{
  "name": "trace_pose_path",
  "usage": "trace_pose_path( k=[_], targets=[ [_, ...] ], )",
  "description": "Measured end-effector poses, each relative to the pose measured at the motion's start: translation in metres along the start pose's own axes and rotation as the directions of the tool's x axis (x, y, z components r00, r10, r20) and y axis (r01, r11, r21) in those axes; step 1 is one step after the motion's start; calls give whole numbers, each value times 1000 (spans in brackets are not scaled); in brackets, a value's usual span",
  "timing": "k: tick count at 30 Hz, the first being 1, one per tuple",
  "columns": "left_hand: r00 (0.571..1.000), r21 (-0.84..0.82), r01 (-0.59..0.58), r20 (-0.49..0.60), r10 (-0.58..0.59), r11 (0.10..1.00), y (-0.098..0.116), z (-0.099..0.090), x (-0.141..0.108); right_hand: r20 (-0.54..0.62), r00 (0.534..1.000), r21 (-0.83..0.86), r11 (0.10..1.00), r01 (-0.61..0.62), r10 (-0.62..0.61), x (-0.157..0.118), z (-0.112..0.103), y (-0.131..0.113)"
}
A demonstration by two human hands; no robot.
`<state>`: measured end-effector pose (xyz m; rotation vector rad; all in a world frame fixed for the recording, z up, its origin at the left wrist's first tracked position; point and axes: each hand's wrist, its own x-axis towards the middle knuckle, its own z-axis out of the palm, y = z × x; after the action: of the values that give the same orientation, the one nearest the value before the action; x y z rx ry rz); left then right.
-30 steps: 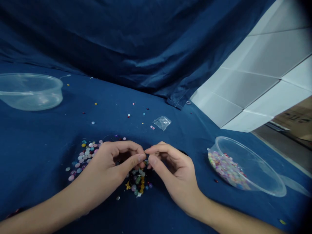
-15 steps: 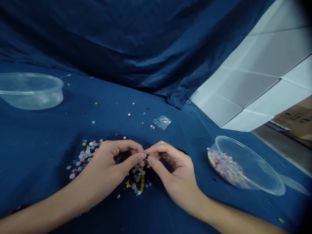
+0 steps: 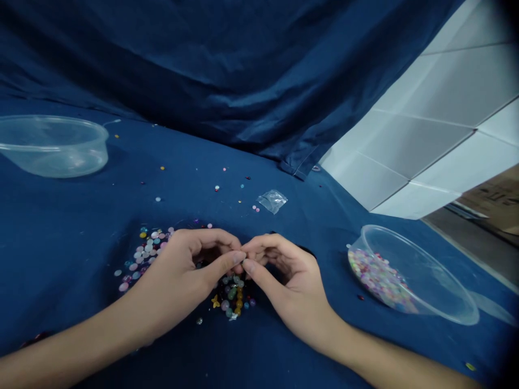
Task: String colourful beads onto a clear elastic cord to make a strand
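My left hand [image 3: 198,270] and my right hand [image 3: 287,275] meet fingertip to fingertip at the middle, both closed in a pinch. Whatever lies between thumbs and fingers is too small to make out. Right below the fingertips is a strand of beads [image 3: 239,302], with amber-yellow beads in a curved row beside green, clear and pale violet ones. Whether it hangs from my fingers or rests on the cloth, I cannot tell. A yellow butterfly-shaped bead [image 3: 215,301] is at its left. Partly behind my left hand spreads a pile of loose pink, white and blue beads [image 3: 146,251].
A clear plastic bowl [image 3: 60,162] stands at the far left. On the right, another clear bowl [image 3: 438,289] is tilted, with many pastel beads inside. A small clear plastic bag [image 3: 273,201] and scattered beads lie on the blue cloth [image 3: 182,156]. White tiles [image 3: 405,140] rise at the right.
My fingertips have drawn slightly closer together at the same spot. The whole view has shifted a little; the bowls and beads otherwise stay in place.
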<state>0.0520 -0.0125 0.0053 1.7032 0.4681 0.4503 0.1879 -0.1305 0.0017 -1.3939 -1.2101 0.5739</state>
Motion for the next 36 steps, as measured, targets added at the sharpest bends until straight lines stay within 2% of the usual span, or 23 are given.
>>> trace_pose_path(
  k=[9,17,36],
  targets=[
    [998,-43,-56,-13,55,998,0,1,0,31,999,4,1000,-20,20,-1,1,0],
    [998,-1,-54,-29,54,999,-2,1,1,42,999,24,999,-36,35,0,2,0],
    [999,-26,-45,1,45,999,-2,0,1,-13,999,42,999,-29,29,0,0,1]
  ],
)
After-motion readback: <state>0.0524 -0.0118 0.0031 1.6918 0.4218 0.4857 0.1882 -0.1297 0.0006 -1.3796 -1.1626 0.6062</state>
